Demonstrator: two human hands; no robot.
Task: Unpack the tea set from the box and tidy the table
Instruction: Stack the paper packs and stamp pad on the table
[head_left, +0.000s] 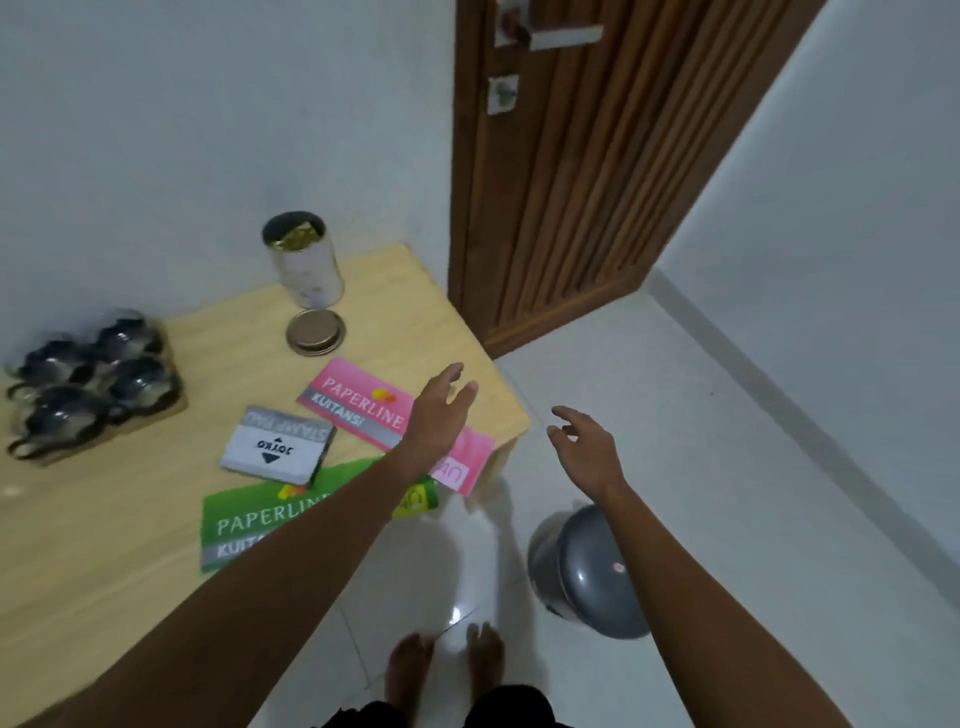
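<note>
Several dark glass tea cups (88, 382) sit in an open brown box (171, 408) at the left of the wooden table (104, 545). My left hand (439, 405) hovers over the pink receipt book (353, 402) near the table's right corner, fingers relaxed and holding nothing. My right hand (584, 447) floats past the table edge over the floor, fingers loosely spread and empty. A grey stamp pad box (278, 447) and a green receipt book (244, 525) lie on the table, the green one partly under my left forearm.
An open metal tin (304, 260) stands at the table's back edge with its round lid (315, 332) lying in front. A grey bin (587, 571) stands on the white tiled floor under my right arm. A wooden door (561, 171) is behind the table. My bare feet (447, 670) show below.
</note>
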